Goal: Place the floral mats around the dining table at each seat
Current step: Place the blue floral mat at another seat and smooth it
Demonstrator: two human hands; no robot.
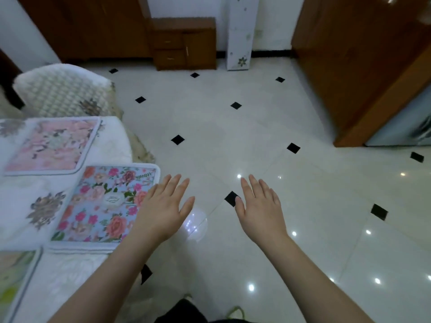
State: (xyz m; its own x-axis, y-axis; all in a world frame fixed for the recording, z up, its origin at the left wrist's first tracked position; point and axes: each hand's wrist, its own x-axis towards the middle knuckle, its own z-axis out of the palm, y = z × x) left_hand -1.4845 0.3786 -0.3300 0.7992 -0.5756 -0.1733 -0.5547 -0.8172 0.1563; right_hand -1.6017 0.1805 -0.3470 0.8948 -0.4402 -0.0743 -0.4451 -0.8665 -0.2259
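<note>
Three floral mats lie on the white-clothed dining table (70, 271) at the left. A pink mat (53, 145) sits farthest, a blue mat with pink roses (102, 203) lies at the table's right edge, and a green mat (14, 283) shows partly at the lower left. My left hand (165, 206) hovers flat with straight fingers, partly over the blue mat's right edge, holding nothing. My right hand (261, 206) is spread flat over the floor, away from the table, and is empty.
A chair with a quilted white cover (63, 92) stands at the table's far side. White tiled floor (233, 136) with black diamonds stretches right. A small wooden cabinet (184, 43) and a white floral column (241, 33) stand against the far wall. A wooden door (363, 61) is at right.
</note>
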